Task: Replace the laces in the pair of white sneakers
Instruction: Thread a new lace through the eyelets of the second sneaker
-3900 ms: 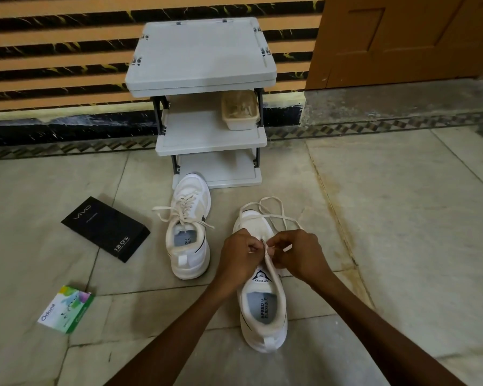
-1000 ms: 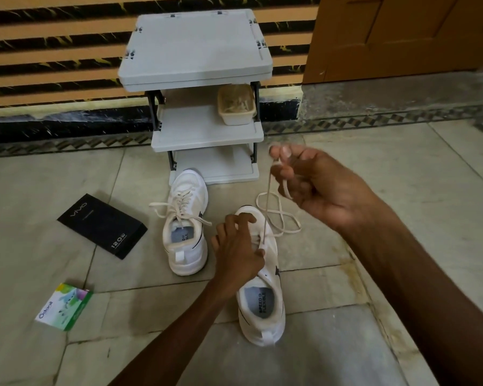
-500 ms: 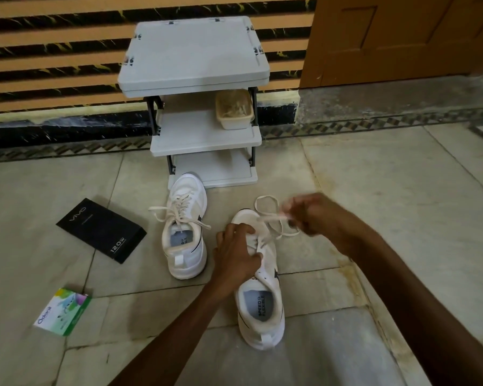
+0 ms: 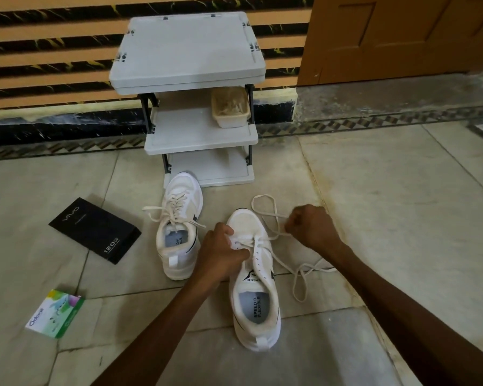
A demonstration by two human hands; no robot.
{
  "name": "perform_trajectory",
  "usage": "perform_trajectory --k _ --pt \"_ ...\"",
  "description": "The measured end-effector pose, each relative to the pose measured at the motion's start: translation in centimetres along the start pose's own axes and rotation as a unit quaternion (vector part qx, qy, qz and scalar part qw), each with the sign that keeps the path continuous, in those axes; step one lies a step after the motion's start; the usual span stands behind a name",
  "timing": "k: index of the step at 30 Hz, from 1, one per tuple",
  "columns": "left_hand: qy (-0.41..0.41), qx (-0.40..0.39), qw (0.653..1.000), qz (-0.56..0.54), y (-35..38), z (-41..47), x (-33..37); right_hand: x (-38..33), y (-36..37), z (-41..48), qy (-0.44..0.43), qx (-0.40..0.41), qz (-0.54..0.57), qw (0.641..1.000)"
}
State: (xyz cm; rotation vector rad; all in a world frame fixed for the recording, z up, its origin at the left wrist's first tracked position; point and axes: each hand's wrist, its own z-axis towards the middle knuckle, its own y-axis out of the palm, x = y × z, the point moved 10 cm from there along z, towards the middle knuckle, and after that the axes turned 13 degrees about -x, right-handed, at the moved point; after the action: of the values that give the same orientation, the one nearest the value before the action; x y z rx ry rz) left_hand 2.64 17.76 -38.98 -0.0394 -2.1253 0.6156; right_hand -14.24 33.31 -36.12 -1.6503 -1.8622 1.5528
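Both my forearms reach forward from six o'clock, low over the floor (image 4: 402,218). My left hand (image 4: 221,254) lies knuckles up on the near sneaker (image 4: 255,296). My right hand (image 4: 311,227) is balled up just off that shoe's toe, at two o'clock from it.

There are two white sneakers. The near one sits in the middle with its heel toward me. The far sneaker (image 4: 179,238) stands at ten o'clock from it, fully laced. One loose lace (image 4: 299,270) runs from the near shoe's front eyelets, looping on the floor at twelve and at four o'clock. There is one grey rack (image 4: 187,51) with three shelves and one tub (image 4: 230,110) on the middle shelf. At nine o'clock lies one black box (image 4: 95,231), and at eight one green packet (image 4: 55,313).

My left grip is closed round the near shoe's side, thumb on the eyelet row. My right grip pinches the lace, though it is blurred.
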Motion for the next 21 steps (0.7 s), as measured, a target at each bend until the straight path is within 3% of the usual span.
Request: perform_trajectory --k 4,8,12,16,18,21 --pt "-0.004 0.035 0.998 0.05 -1.3 -0.4 0.5 -2.5 2.2 3.6 -0.027 -0.007 0.021 0.999" --pt "-0.011 0.055 0.998 -0.024 -2.4 -0.8 -0.3 -3.6 4.3 5.6 -0.046 -0.001 -0.088 0.995" --pt "-0.032 0.033 0.991 -0.123 -2.0 -0.7 -1.2 -4.0 4.5 5.8 -0.071 -0.003 -0.126 0.989" --pt "-0.045 0.003 0.977 -0.206 -1.5 -0.6 -1.9 -4.7 2.3 4.5 -0.094 0.011 0.008 0.995" --pt "-0.04 -0.007 0.972 -0.229 -1.5 -0.8 -1.9 -6.5 2.2 2.4 -0.157 -0.034 0.053 0.986" --pt "-0.035 -0.02 0.969 -0.243 -1.4 -0.8 -1.9 -9.1 5.0 -1.0 -0.229 -0.139 -0.053 0.962"
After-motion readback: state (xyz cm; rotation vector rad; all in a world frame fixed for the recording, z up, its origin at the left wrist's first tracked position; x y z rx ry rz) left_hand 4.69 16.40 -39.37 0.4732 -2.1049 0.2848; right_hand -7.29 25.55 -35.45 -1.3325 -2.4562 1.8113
